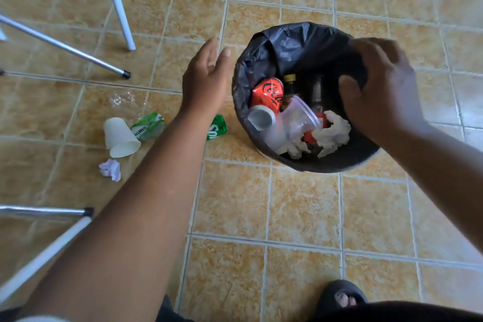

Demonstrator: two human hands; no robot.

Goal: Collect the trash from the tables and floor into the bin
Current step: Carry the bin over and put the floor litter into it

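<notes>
While the right hand (379, 91) hovers over the bin (261, 65) at centre right, fingers curled and blurred — whether they pinch anything I cannot tell — the left hand (206, 78) hangs spread and empty beside the rim, probably steadying. Left of frame, floor trash waits: one paper cup (119, 137), one tissue wad (111, 169), two green wrappers (149, 125) — clear plastic (120, 99) beyond.

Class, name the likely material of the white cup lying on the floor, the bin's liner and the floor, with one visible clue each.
White cup: probably paper or foam; matte, opaque.
Bin liner: thin black plastic; wrinkled with a slight sheen.
Floor: glazed ceramic tile; grout lines, mottled gloss.
</notes>
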